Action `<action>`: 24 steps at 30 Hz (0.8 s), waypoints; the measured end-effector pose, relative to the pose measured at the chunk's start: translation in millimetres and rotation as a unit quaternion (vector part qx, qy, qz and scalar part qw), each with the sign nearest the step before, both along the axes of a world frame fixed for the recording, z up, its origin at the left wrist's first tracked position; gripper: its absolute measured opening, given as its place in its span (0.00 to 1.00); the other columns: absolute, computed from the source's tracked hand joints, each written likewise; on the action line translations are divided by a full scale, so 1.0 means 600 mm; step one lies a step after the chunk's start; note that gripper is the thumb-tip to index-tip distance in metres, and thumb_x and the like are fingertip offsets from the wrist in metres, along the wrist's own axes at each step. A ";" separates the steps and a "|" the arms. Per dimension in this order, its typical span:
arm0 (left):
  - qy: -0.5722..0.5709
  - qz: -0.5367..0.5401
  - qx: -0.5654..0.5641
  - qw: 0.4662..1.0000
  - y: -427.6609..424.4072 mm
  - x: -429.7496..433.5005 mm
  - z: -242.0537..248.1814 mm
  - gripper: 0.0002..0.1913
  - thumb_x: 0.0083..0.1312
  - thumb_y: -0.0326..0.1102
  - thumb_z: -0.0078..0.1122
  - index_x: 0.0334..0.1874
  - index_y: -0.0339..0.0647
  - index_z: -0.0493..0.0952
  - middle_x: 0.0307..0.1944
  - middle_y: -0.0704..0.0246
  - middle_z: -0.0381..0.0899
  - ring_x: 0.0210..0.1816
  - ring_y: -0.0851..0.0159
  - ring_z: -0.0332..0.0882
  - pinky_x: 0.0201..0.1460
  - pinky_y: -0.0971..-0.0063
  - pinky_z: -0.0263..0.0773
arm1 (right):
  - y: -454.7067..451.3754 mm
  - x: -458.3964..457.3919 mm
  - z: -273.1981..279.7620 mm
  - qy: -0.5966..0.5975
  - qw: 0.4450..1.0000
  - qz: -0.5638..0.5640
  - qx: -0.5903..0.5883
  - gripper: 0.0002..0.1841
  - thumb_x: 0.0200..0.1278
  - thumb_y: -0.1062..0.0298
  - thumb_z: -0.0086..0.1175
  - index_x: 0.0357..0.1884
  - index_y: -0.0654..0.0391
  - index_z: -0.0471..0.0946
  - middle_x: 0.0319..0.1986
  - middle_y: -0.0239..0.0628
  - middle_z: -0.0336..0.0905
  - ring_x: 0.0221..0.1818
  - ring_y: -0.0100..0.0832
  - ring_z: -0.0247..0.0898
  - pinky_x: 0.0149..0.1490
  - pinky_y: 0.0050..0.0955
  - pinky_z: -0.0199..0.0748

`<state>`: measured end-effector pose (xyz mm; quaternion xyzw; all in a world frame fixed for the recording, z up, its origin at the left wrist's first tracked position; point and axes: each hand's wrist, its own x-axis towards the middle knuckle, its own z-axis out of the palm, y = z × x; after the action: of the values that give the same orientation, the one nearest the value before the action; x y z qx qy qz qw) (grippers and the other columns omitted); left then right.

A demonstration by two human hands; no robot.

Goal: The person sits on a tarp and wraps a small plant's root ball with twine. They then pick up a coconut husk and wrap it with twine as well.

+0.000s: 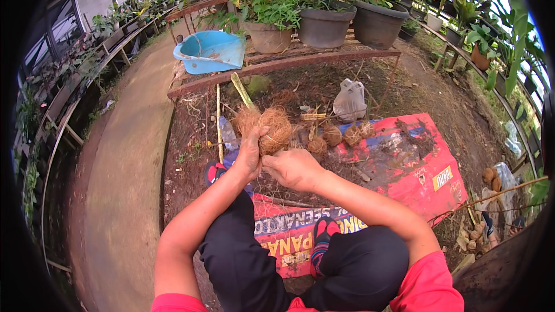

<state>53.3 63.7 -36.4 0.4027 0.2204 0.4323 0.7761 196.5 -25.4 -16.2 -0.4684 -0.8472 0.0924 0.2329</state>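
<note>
My left hand [250, 152] grips a ball of brown coconut fibre [275, 129], with a thick pale green stem [243, 91] pointing up and away from it. My right hand [295, 169] is closed at the underside of the ball, its fingertips pinched beside my left hand, seemingly on thin string. Loose string [277, 197] hangs in tangles below my hands. Just beyond, several smaller fibre-wrapped balls [333, 135] sit in a row at the edge of a red printed banner sheet [416, 160]. The pinched fingertips themselves are partly hidden.
A rusty metal bench [286, 63] ahead carries potted plants [325, 24] and a light blue plastic basin [210, 50]. Beneath it are a tied plastic bag [349, 99] and a plastic bottle [226, 130]. A concrete path [125, 160] runs at left. Part of another person [492, 236] shows at far right.
</note>
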 end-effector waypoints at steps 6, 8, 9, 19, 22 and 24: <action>0.105 0.012 0.008 0.994 -0.019 0.008 0.008 0.34 0.69 0.44 0.65 0.72 0.40 0.61 0.62 0.61 0.75 0.59 0.60 0.79 0.62 0.63 0.77 | -0.007 -0.001 0.033 -0.091 0.996 0.002 0.023 0.11 0.72 0.56 0.51 0.41 0.53 0.77 0.29 0.51 0.81 0.35 0.56 0.80 0.38 0.54 0.75; 0.163 0.027 0.046 0.985 -0.021 0.006 0.004 0.34 0.69 0.40 0.67 0.72 0.42 0.59 0.62 0.63 0.74 0.61 0.65 0.77 0.62 0.66 0.76 | -0.006 0.017 0.042 -0.040 0.999 -0.002 -0.010 0.12 0.73 0.56 0.50 0.41 0.53 0.77 0.28 0.51 0.81 0.35 0.56 0.80 0.38 0.54 0.75; 0.186 0.009 0.081 0.979 -0.020 0.000 0.003 0.34 0.70 0.40 0.66 0.72 0.42 0.59 0.62 0.63 0.74 0.62 0.65 0.76 0.62 0.66 0.76 | -0.002 0.027 0.045 -0.024 0.999 -0.026 0.002 0.12 0.74 0.56 0.51 0.42 0.54 0.76 0.29 0.52 0.81 0.35 0.57 0.80 0.38 0.55 0.74; 0.035 -0.119 0.039 0.992 -0.033 -0.010 0.006 0.26 0.73 0.34 0.61 0.70 0.39 0.65 0.61 0.65 0.77 0.59 0.66 0.79 0.62 0.65 0.79 | 0.060 0.099 -0.054 0.279 0.946 -0.163 0.013 0.10 0.74 0.62 0.53 0.46 0.59 0.73 0.32 0.51 0.80 0.38 0.57 0.76 0.43 0.44 0.74; 0.028 -0.041 0.097 0.994 -0.027 0.010 0.006 0.24 0.72 0.32 0.62 0.67 0.37 0.68 0.60 0.65 0.78 0.57 0.65 0.81 0.62 0.67 0.79 | 0.064 0.065 -0.103 0.247 0.948 -0.200 0.002 0.19 0.65 0.63 0.59 0.57 0.55 0.76 0.44 0.54 0.84 0.52 0.60 0.77 0.50 0.47 0.76; 0.060 -0.014 0.097 0.993 -0.020 0.020 0.003 0.26 0.71 0.35 0.62 0.69 0.39 0.65 0.62 0.63 0.76 0.61 0.62 0.78 0.65 0.61 0.76 | 0.083 0.045 -0.124 0.286 0.937 -0.201 -0.017 0.20 0.64 0.63 0.59 0.58 0.53 0.76 0.43 0.55 0.83 0.52 0.61 0.76 0.50 0.46 0.76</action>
<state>65.6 51.8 -34.7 0.5047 0.2179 0.4155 0.7247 223.3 24.6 -90.8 -0.5865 -0.6316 0.1877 0.4710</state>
